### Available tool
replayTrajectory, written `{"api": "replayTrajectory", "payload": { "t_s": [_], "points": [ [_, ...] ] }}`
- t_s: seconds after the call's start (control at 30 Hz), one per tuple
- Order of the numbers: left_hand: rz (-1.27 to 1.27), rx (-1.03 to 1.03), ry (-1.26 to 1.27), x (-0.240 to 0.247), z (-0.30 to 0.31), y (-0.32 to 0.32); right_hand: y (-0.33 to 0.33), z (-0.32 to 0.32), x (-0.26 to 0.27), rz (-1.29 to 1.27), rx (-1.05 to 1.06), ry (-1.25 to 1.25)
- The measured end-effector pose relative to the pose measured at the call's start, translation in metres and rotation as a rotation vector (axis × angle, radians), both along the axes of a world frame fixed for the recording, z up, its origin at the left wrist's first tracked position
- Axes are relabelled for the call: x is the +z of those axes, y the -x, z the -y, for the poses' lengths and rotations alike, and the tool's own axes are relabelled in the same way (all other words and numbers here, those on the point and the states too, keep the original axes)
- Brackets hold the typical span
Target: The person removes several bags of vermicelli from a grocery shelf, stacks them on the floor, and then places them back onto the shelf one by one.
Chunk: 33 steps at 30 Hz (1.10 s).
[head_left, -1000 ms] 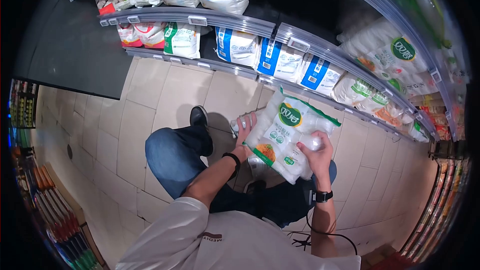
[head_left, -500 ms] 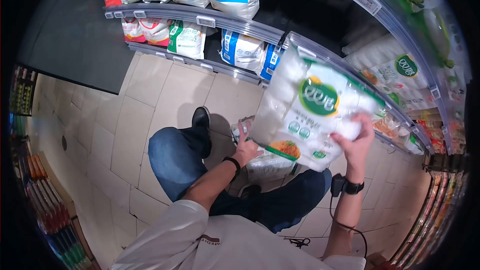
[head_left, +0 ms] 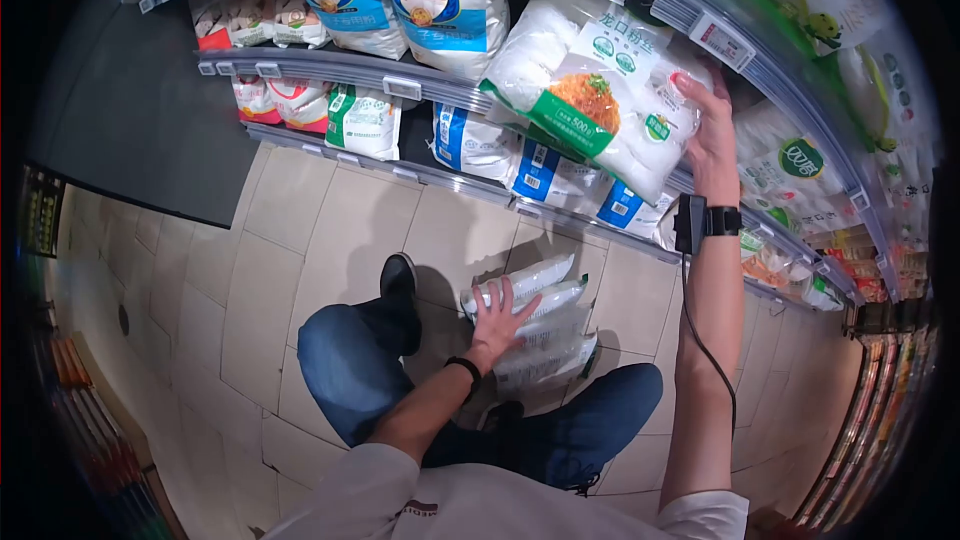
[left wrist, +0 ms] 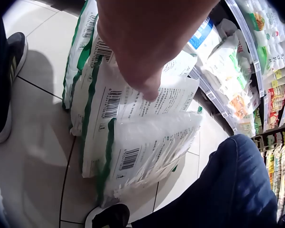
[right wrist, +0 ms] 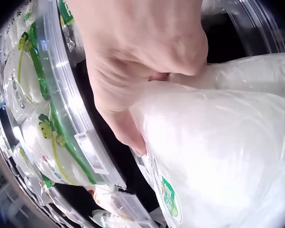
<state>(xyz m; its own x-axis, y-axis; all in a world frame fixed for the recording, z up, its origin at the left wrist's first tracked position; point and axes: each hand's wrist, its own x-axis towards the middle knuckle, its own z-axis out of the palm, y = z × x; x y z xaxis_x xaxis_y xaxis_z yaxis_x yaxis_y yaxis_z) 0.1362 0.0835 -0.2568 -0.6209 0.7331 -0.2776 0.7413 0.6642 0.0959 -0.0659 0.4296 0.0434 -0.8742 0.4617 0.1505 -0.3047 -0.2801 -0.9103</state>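
The right hand (head_left: pixel 712 135) grips the side of a clear and green bag of white noodles (head_left: pixel 610 90), held up at the shelf front. In the right wrist view the thumb and fingers of that hand (right wrist: pixel 147 61) pinch the bag's plastic (right wrist: pixel 218 147). Low down, the left hand (head_left: pixel 492 325) rests with spread fingers on several similar bags (head_left: pixel 545 330) standing in a row on the floor. The left wrist view shows this hand (left wrist: pixel 147 47) over the bags (left wrist: pixel 137 152), whose green edges and barcodes face the camera; most of its fingers are hidden there.
Shelves with price tags (head_left: pixel 402 88) curve across the top, holding flour bags (head_left: pixel 450 15) and more noodle bags (head_left: pixel 790 155). A dark panel (head_left: pixel 150 110) stands at the left. The person's knees (head_left: pixel 345 355) flank the floor bags, and a cable (head_left: pixel 700 340) hangs from the right wrist.
The right hand has carried the noodle bag up and forward to the shelves. The left hand has come off that bag and lies on the floor bags, which show more fully.
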Motion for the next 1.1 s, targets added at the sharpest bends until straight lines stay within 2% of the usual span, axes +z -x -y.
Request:
{"api": "replayTrajectory", "payload": {
  "t_s": [0.03, 0.13, 0.23, 0.47, 0.67, 0.83, 0.97, 1.07, 1.1],
  "points": [
    [-0.003, 0.004, -0.002, -0.002, -0.001, 0.0, 0.009, -0.006, -0.002, 0.018, -0.032, -0.051],
    [0.025, 0.019, -0.029, -0.001, 0.0, 0.001, 0.037, -0.044, -0.019, 0.076, -0.001, 0.114],
    [0.033, 0.017, -0.032, 0.008, 0.0, 0.004, 0.059, -0.057, -0.029, -0.106, -0.184, -0.045],
    [0.032, 0.039, -0.108, 0.004, 0.002, 0.005, 0.075, -0.08, -0.006, -0.082, -0.308, -0.27],
    [0.062, 0.034, -0.097, -0.009, 0.001, 0.002, 0.093, -0.109, -0.017, 0.023, -0.488, -0.566],
    [0.022, 0.032, -0.123, -0.015, 0.002, 0.001, 0.094, -0.088, -0.018, 0.131, -0.619, -1.082],
    [0.02, 0.028, -0.114, -0.006, 0.001, 0.004, 0.094, -0.038, -0.029, 0.206, -0.772, -1.546],
    [0.003, 0.029, -0.122, -0.003, 0.002, 0.007, 0.086, 0.018, -0.055, 0.528, -0.835, -1.663],
    [-0.01, 0.029, -0.132, -0.003, 0.002, 0.008, 0.077, 0.04, -0.058, 0.344, -0.881, -1.717]
  ]
}}
